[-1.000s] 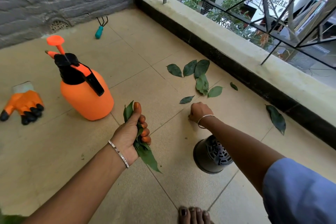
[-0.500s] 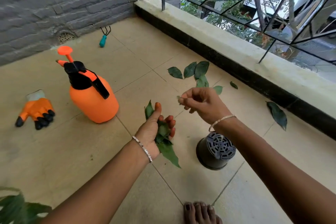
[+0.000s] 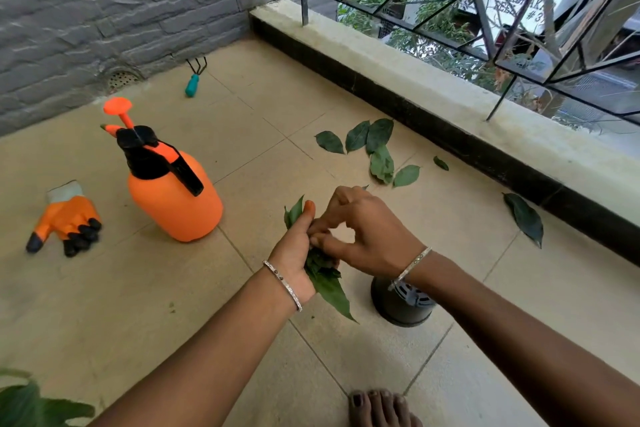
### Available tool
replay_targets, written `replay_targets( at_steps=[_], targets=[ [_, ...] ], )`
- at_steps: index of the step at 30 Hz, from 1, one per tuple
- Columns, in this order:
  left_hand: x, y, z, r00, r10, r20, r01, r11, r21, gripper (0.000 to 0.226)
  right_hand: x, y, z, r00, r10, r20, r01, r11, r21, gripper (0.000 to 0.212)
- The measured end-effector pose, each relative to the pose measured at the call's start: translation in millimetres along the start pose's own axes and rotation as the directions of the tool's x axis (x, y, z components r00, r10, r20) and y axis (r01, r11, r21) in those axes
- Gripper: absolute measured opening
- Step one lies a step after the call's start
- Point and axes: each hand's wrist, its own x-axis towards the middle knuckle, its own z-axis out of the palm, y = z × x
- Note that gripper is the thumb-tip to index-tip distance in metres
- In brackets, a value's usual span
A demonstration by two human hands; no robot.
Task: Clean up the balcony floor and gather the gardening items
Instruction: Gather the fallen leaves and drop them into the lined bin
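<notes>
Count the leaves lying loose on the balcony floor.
7. A cluster of five leaves beyond the hands, one tiny leaf to its right, one large leaf by the kerb. Others may hide behind the right hand; the bunch in the left hand is excluded.

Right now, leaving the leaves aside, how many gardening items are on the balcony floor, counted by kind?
Orange plastic pressure sprayer bottle: 1
Orange gardening glove with black fingertips: 1
Teal-handled hand rake with black prongs: 1
Upturned black plastic plant pot: 1
Total: 4
</notes>
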Motion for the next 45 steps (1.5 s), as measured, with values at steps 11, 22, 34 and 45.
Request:
replay_targets(
  at_steps=[11,22,34,45],
  targets=[
    [30,14,-23,0.998,0.015,-0.055,-0.021,0.993,-0.12,0.047,21,171,29,0.672,0.74,0.033,-0.738,0.673,-0.056,0.023],
    [49,19,-33,0.999,0.0,-0.045,-0.009,0.982,-0.187,0.048,66,212,88,0.885,0.408,0.224,-0.272,0.844,-0.462,0.042],
    [50,15,-16,0.999,0.032,-0.029,-0.036,0.987,-0.157,0.04,40,160,59,0.755,0.623,-0.204,-0.623,0.779,0.072,0.003],
    [10,-20,73,0.943,-0.024,0.331,0.022,1.0,0.01,0.063,-51,43,-21,0.915,0.149,-0.376,-0.159,0.987,0.005,0.007]
  ],
)
